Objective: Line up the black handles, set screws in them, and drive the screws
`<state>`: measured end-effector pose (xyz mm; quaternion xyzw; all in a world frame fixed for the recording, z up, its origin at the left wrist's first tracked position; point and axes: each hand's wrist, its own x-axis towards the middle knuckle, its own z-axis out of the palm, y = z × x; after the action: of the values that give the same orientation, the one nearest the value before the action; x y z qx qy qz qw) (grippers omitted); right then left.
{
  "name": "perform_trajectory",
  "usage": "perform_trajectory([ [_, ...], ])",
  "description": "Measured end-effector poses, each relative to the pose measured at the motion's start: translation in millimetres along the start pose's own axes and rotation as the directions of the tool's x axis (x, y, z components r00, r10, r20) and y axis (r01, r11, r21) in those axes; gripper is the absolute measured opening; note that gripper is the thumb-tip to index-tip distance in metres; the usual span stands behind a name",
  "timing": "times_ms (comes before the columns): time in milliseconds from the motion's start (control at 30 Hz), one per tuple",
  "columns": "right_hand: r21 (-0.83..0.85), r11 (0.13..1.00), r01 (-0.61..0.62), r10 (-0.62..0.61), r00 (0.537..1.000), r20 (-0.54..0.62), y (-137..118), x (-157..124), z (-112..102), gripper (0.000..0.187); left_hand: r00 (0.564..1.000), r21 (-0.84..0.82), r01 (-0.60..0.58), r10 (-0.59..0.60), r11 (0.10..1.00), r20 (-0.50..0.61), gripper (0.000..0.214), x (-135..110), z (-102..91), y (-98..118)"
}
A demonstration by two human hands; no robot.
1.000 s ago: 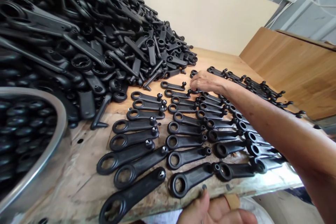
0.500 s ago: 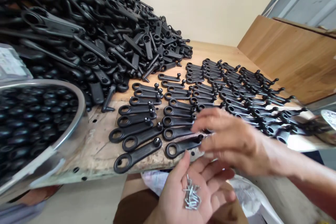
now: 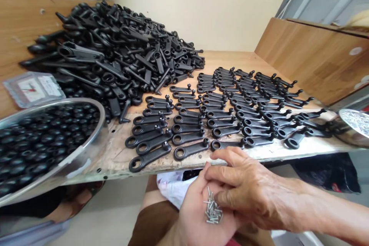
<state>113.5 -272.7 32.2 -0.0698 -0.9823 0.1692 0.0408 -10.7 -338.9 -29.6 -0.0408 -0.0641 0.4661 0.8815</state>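
Observation:
My left hand point(image 3: 196, 215) lies palm up below the bench edge and cradles a small heap of silver screws point(image 3: 212, 215). Over it reaches my right hand point(image 3: 256, 188), its fingers apart and slightly bent, the thumb side touching the edge of the heap. Whether a screw sits between those fingertips cannot be seen. Just beyond the hands, black crank handles point(image 3: 151, 157) lie in rows on the bench, ring ends to the left and short stub ends to the right. Several stubs in the left rows show bright tips.
A big pile of loose black crank handles point(image 3: 121, 46) rises at the back left. In front of it stand a clear plastic box point(image 3: 34, 88) and a metal-rimmed basin point(image 3: 101, 123) of round black knobs. A metal bowl point(image 3: 341, 130) of small silver pieces stands far right.
My right hand has come down from above the handles onto my left palm, beside the screws. The view has shifted, showing more of the left side and the bowl.

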Motion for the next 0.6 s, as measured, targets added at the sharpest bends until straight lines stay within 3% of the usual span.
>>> perform_trajectory([
  [200, -0.018, 0.999, -0.034, 0.034, 0.999, 0.005, 1.9, 9.5, -0.6, 0.010, 0.982, -0.110, 0.017, -0.037, 0.994, -0.186, 0.034, 5.7, -8.7, 6.7],
  [267, -0.038, 0.999, -0.031, 0.031, 0.999, 0.005, 4.3, 13.9, -3.8, 0.005, 0.983, -0.126, -0.017, -0.007, 0.992, -0.184, 0.045, 5.8, -8.1, 11.4],
  [367, -0.089, 0.995, -0.036, 0.036, 0.999, 0.005, 8.1, 16.4, -6.5, 0.011, 0.991, -0.079, -0.059, 0.048, 0.995, -0.126, 0.061, 3.2, -6.0, 18.8],
  [600, -0.075, 0.995, -0.072, 0.075, 0.997, 0.035, 7.3, 18.7, -5.7, 0.015, 0.989, 0.003, -0.079, 0.079, 0.997, -0.125, 0.065, -4.8, -2.4, 25.7],
])
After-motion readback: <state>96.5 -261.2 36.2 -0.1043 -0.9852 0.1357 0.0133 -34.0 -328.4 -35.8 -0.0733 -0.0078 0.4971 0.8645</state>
